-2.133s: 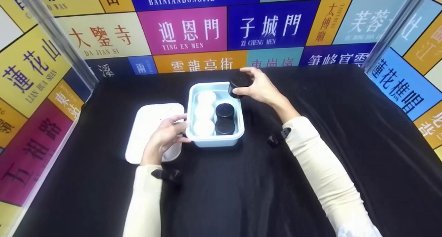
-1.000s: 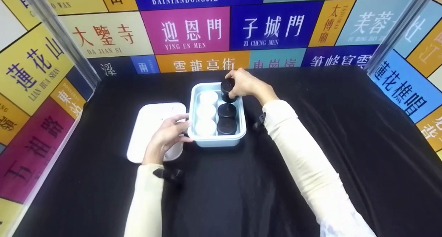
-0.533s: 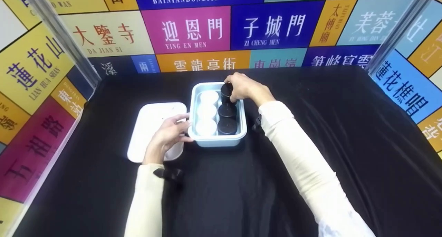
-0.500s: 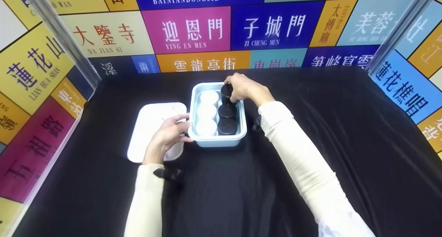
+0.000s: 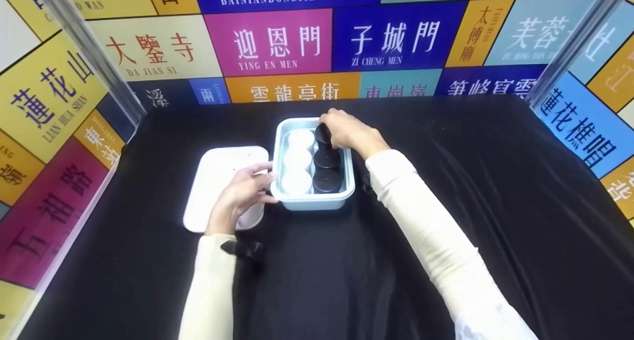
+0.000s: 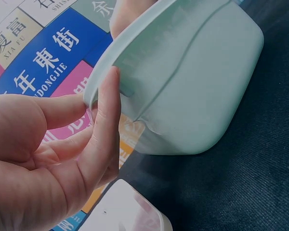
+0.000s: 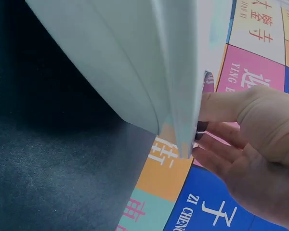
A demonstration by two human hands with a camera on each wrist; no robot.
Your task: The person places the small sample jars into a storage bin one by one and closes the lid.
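A pale blue plastic box stands on the black cloth. In it are a row of white round pieces, overexposed, and a row of black round jars. My right hand grips the farthest black jar at the box's back right corner, low inside the rim. In the right wrist view the box wall hides most of this jar. My left hand holds the box's left rim between thumb and fingers, as the left wrist view shows at the rim.
A white lid-like tray lies flat on the cloth left of the box, partly under my left hand. Colourful printed panels with metal corner posts border the back and sides.
My right hand has brought the black jar from above the back right corner leftward and down into the box, in line with the other black jars. My left hand stays at the rim.
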